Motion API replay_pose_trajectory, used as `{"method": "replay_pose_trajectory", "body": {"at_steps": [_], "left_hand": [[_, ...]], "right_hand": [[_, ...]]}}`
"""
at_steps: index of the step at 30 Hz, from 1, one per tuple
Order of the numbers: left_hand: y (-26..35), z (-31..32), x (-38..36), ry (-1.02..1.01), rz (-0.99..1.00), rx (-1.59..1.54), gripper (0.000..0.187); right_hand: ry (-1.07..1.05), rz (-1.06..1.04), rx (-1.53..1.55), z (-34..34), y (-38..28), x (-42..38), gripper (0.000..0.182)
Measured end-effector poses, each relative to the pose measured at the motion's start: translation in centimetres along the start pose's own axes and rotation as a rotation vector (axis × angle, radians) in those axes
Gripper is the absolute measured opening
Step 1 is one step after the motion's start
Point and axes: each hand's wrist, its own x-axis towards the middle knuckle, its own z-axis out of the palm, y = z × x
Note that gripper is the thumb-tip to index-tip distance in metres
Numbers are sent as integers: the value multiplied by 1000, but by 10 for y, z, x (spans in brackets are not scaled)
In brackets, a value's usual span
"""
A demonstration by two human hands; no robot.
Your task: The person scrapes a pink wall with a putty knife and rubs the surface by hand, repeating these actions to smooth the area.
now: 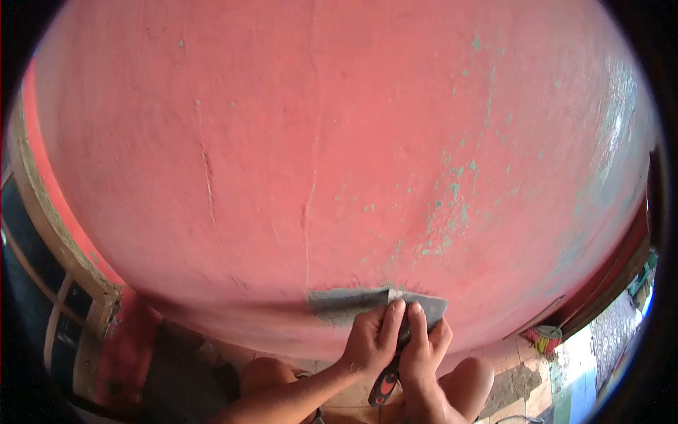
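A broad scraper [429,304] with a metal blade and a black and red handle lies against the low part of a pink wall [268,162]. My left hand [376,332] is closed on it at the left, the thumb near the blade. On the other side my right hand [424,346] grips it too, thumb up on the blade's base. Left of the blade a grey bare patch [335,305] shows in the paint. Green flecks [452,205] and cracks mark the wall higher up.
A framed window [60,311] stands at the left. At the lower right a broom head [545,338] rests on the tiled floor [522,385]. My bent knees [470,378] are close below the wall.
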Motion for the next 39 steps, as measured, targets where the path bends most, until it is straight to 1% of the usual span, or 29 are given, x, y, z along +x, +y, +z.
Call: {"method": "replay_pose_trajectory", "body": {"at_steps": [1, 2, 4, 5, 8, 9, 12, 14, 16, 17, 20, 21, 22, 24, 26, 27, 28, 29, 30, 31, 32, 33, 34, 36, 37, 39], "left_hand": [[-3, 2, 3, -3, 31, -70, 37], [-6, 0, 4, -12, 17, -67, 37], [8, -10, 7, -52, -44, -51, 36], [12, -7, 9, -20, 44, -114, 37], [-10, -1, -5, 45, 16, 27, 37], [-9, 1, -3, 16, 10, -51, 37], [4, -5, 2, 0, -68, -139, 37], [8, -8, 3, 48, -43, -86, 39], [5, -4, -3, 114, 12, -18, 39], [-11, -2, -7, 110, -5, -20, 40], [-8, -6, -5, 60, -51, -34, 41], [5, -9, -2, 54, -78, -59, 42], [16, -11, 1, 75, -73, -64, 43], [5, -8, 0, 121, 2, -56, 43], [-9, -4, -7, 104, 26, 20, 43], [-4, 4, -4, 128, 93, -68, 43], [-3, 1, -1, 100, 60, -70, 43], [-3, -7, 0, 60, 12, -69, 43], [-2, -12, 0, 17, -45, -65, 43], [6, -14, 3, 41, -53, -115, 44], [13, -11, 4, 103, 5, -113, 44], [7, -11, 1, 104, -15, -74, 43], [-5, -12, -3, 109, -26, -37, 42], [-13, -8, -4, 91, 108, 18, 43], [-12, -9, -4, 77, 66, -30, 44], [-2, -18, -1, 58, -45, -91, 44]], "right_hand": [[-4, -6, 32, 1, 0, 1, 20], [-40, 11, 6, 0, -4, 3, 20], [-82, 76, -46, 2, -20, 7, 20], [-103, 87, -1, 5, -23, 7, 20], [-22, -4, -35, 1, 3, 1, 20], [-42, 5, -46, 3, 0, 4, 20], [-81, 83, -102, 1, -16, 7, 21], [-97, 72, -64, 6, -18, 7, 21], [-90, 11, -35, 8, -8, 4, 21], [-85, 65, -56, 2, -4, 1, 21], [-104, 76, -69, 1, -9, 5, 22], [-125, 98, -76, 2, -12, 7, 22], [-119, 80, -84, 4, -12, 6, 22], [-111, 19, -82, 12, -12, 5, 22], [-61, 6, -46, 9, -4, 1, 23], [-43, 3, -17, 10, -2, 0, 23], [-19, 7, 7, 8, 0, -1, 23], [-71, 17, -118, 2, -5, 4, 23], [-85, 11, -121, 4, -10, 4, 22], [-108, 1, -121, 12, -17, 4, 21], [-138, -22, -115, 17, -21, 5, 20], [-127, -18, -154, 15, -15, 2, 20], [-93, -25, -121, 14, -10, -2, 21], [-32, -38, -66, 12, -1, -8, 22], [-37, -40, -31, 13, -1, -7, 21], [-113, -52, -69, 16, -14, 0, 21]]}}
